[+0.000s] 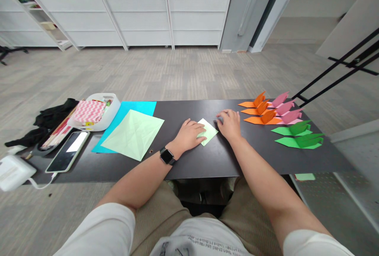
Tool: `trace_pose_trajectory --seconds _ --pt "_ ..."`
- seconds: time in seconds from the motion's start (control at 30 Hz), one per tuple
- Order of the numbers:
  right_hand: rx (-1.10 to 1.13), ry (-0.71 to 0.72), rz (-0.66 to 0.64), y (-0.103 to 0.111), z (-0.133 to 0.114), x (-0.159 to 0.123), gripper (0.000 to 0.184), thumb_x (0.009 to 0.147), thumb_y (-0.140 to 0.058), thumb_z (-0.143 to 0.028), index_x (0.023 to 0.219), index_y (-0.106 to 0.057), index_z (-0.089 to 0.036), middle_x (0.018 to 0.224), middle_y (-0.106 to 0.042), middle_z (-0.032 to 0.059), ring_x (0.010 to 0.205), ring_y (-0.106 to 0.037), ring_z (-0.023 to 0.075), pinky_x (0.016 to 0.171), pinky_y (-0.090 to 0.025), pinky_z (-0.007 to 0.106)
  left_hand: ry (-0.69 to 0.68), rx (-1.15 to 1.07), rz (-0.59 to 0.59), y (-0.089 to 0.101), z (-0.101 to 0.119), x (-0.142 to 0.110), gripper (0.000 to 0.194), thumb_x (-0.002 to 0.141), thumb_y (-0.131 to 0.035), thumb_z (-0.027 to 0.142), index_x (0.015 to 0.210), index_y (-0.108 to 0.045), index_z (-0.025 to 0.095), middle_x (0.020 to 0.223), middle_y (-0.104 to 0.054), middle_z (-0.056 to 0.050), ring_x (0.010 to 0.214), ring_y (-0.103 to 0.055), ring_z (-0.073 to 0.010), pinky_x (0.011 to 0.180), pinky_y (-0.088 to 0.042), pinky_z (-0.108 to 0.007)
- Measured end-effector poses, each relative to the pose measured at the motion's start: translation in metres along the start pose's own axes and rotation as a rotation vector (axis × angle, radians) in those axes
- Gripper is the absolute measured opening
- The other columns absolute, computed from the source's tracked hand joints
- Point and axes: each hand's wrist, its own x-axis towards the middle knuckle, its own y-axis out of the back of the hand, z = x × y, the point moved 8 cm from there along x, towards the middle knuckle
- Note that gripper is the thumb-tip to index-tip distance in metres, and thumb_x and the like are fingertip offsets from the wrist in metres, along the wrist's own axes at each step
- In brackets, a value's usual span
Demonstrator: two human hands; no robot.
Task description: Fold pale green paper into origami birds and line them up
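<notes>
A small pale green paper [211,131], folded into a diamond shape, lies flat on the dark table. Across its left side rests my left hand [190,134], fingers stretched out and covering part of it. Just right of the paper, apart from it, my right hand [230,125] touches the tabletop with its fingers loosely bent and spread, holding nothing that I can see. To the left lies a larger creased pale green sheet [133,133] on top of a blue sheet [139,107].
Folded paper birds stand at the right: orange ones [262,118], pink ones [286,108] and green ones [300,141]. A white plastic basket [112,111], a phone [68,151], a white charger [14,172] and black cloth [56,112] crowd the table's left end. Black metal bars [334,66] rise beyond the right end.
</notes>
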Motion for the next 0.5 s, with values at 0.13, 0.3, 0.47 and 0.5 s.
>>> trace_pose_trajectory --seconds 0.13,0.3,0.47,0.5 --pt "0.067 0.076 0.007 0.000 -0.007 0.002 0.008 0.092 -0.070 -0.032 0.095 -0.076 -0.028 0.120 -0.064 0.0105 0.118 -0.056 0.0332 0.112 -0.041 0.060 0.014 0.013 0.035 0.002 -0.001 0.000 0.039 0.099 -0.066 0.049 0.132 -0.070 0.029 0.140 -0.071 -0.004 0.128 -0.059 -0.0285 0.124 -0.031 -0.053" --pt "0.061 0.157 -0.138 -0.014 -0.020 -0.004 0.005 0.090 -0.074 -0.033 0.088 -0.076 -0.030 0.117 -0.064 0.0070 0.118 -0.057 0.0310 0.121 -0.030 0.066 0.035 0.004 0.046 0.003 -0.003 0.001 0.036 0.103 -0.058 0.044 0.132 -0.071 0.027 0.134 -0.074 -0.005 0.127 -0.060 -0.0272 0.123 -0.032 -0.052" --pt "0.081 0.224 -0.200 -0.013 -0.027 -0.009 0.001 0.090 -0.075 -0.031 0.089 -0.075 -0.030 0.115 -0.063 0.0062 0.119 -0.056 0.0304 0.125 -0.023 0.069 0.069 -0.045 0.039 0.001 -0.010 0.002 0.036 0.108 -0.044 0.030 0.127 -0.074 0.029 0.135 -0.075 -0.002 0.126 -0.061 -0.0237 0.125 -0.031 -0.052" --pt "0.089 0.244 -0.217 -0.013 -0.029 -0.011 0.001 0.089 -0.075 -0.031 0.089 -0.075 -0.030 0.115 -0.063 0.0060 0.119 -0.056 0.0301 0.125 -0.022 0.070 0.072 -0.051 0.040 0.001 -0.010 0.002 0.036 0.108 -0.044 0.030 0.126 -0.075 0.028 0.135 -0.075 -0.002 0.126 -0.061 -0.0236 0.125 -0.031 -0.052"
